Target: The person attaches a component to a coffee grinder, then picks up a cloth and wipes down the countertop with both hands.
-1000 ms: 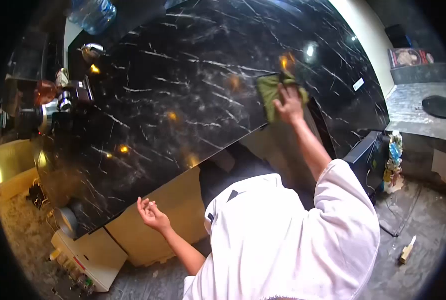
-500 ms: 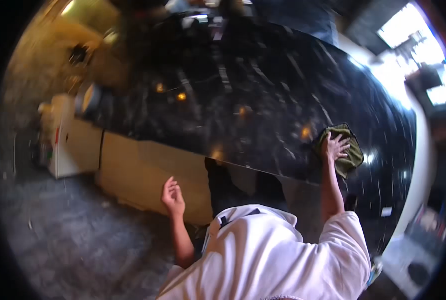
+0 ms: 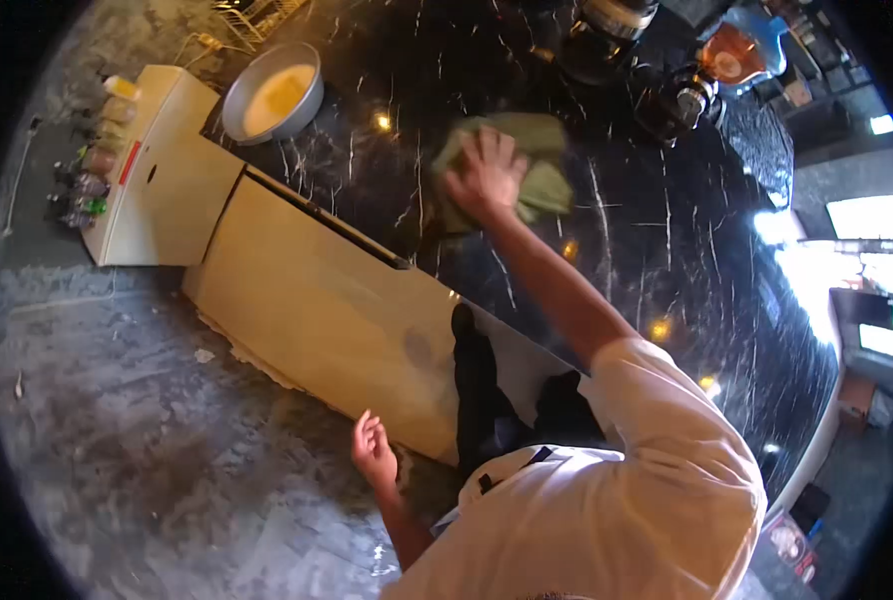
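With its fingers spread, my right hand [image 3: 489, 178] lies flat on an olive-green cloth [image 3: 542, 150], pressing it against the black, white-veined countertop [image 3: 437, 245]. The cloth is folded and slightly blurred, reaching out past the hand on both sides. My left hand [image 3: 375, 452] hangs in the air beside my body, away from the counter. Its fingers are loosely bent and it holds nothing. To the left of the cloth stands a grey metal basin [image 3: 312, 105] with pale yellowish contents.
At the back right are a glass-and-metal appliance [image 3: 607, 35], a black device with a silver part [image 3: 682, 105] and a blue bag [image 3: 767, 45]. A white cabinet [image 3: 172, 180] stands at the left, several bottles [image 3: 92, 185] beyond it. A cream panel [image 3: 337, 330] fronts the counter.
My right hand has swept the cloth leftward and farther from me across the counter. The camera view has turned left, bringing the basin and far appliances into clearer sight. My left hand still hangs free.
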`<state>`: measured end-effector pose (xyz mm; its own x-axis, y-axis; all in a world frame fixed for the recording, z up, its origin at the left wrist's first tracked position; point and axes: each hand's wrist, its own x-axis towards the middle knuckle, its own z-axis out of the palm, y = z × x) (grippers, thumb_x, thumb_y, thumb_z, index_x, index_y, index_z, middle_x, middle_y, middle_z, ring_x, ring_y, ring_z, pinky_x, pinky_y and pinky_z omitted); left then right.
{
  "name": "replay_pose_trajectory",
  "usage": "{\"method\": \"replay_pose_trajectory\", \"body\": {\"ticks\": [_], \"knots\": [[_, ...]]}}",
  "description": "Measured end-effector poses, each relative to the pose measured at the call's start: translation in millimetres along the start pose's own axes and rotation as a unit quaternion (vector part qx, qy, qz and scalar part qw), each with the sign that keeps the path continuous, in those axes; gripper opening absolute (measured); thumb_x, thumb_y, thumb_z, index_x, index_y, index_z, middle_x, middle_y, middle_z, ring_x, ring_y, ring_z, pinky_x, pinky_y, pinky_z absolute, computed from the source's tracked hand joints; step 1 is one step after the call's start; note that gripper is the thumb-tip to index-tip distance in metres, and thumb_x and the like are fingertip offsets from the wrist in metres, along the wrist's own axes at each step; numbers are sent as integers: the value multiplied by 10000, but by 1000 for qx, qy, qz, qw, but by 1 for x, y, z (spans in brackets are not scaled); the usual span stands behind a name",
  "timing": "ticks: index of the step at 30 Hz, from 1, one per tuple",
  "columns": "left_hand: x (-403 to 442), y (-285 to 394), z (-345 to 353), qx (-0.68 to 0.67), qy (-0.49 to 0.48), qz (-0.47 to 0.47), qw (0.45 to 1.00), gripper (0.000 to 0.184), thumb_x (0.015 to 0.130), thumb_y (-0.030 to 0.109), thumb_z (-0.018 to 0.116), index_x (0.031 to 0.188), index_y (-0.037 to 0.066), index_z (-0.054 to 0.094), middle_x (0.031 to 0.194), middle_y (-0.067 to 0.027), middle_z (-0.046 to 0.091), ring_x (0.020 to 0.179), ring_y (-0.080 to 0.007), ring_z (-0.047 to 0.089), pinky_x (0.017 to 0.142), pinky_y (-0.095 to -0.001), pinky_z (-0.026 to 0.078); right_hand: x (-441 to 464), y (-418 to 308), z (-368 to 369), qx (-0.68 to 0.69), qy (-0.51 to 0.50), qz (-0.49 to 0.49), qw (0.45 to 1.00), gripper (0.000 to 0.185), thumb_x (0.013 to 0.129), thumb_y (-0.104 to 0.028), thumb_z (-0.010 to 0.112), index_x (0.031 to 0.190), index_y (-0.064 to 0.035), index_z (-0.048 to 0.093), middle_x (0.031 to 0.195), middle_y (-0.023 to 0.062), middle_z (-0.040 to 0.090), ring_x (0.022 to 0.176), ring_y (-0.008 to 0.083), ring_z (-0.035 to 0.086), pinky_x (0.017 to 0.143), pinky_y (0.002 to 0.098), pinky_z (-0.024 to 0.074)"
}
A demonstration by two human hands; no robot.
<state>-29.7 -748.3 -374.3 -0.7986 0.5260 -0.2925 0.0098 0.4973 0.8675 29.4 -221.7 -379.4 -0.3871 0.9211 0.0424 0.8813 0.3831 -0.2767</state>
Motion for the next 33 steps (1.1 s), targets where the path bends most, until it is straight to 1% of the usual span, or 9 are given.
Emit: {"method": "replay_pose_trajectory", "body": {"ticks": [1,3,6,12,16,18,22,30,33], "knots": [[4,1,-14,8,-13,-4,1000,385,1005,76,619,1387,41,599,1139,-136,693,947,-203,664,851,-301,548,15,-44,22,-42,189,-66,979,738,908,-588,575,1531,-207,471,1567,123,401,1406,358,347,1102,602,300],[4,3,-41,-21,54,-57,997,403,998,74,631,1398,47,592,1139,-126,690,946,-203,657,864,-292,538,47,-111,47,29,-2,-90,996,766,933,-594,544,1584,-207,428,1684,99,300,1537,387,237,1194,678,196],[11,-6,-66,13,32,-50,998,412,993,63,614,1404,48,585,1141,-118,689,933,-197,650,867,-286,529,70,-175,103,44,82,-146,985,771,912,-601,538,1574,-214,454,1698,93,284,1561,392,201,1207,733,130],[59,28,-37,31,-2,-48,998,414,976,21,566,1389,39,592,1141,-112,690,917,-187,642,847,-283,526,6,-113,95,174,103,-264,943,621,909,-470,594,1449,-164,600,1612,113,425,1465,382,386,1192,596,308],[100,49,27,20,-117,24,993,399,988,43,566,1386,46,599,1154,-113,692,917,-189,641,840,-285,524,-131,25,37,188,63,-187,962,703,919,-433,619,1551,-165,466,1631,120,407,1464,393,414,1167,521,373],[98,99,76,116,-141,86,979,381,1011,83,566,1388,52,602,1160,-118,692,922,-191,643,843,-291,524,-200,118,-2,191,59,-128,971,676,968,-450,567,1578,-189,439,1652,124,373,1504,373,360,1203,554,320],[80,154,185,87,-238,186,949,386,1010,82,583,1394,43,598,1154,-123,689,942,-191,648,847,-288,525,-328,312,-88,110,76,13,991,679,959,-491,586,1561,-199,473,1649,119,389,1515,378,348,1228,560,291],[-180,185,404,190,-359,356,841,363,980,46,600,1340,35,637,1077,-84,705,879,-180,644,789,-286,529,-609,708,-213,-67,140,327,932,716,970,-612,527,1572,-228,471,1661,99,380,1559,375,275,1279,535,199],[-277,171,460,252,-391,406,787,347,908,7,609,1245,15,691,998,-99,721,818,-195,663,732,-306,545,-751,832,-256,-103,139,527,832,712,960,-625,546,1572,-269,471,1668,79,361,1537,350,325,1237,493,313]]}}
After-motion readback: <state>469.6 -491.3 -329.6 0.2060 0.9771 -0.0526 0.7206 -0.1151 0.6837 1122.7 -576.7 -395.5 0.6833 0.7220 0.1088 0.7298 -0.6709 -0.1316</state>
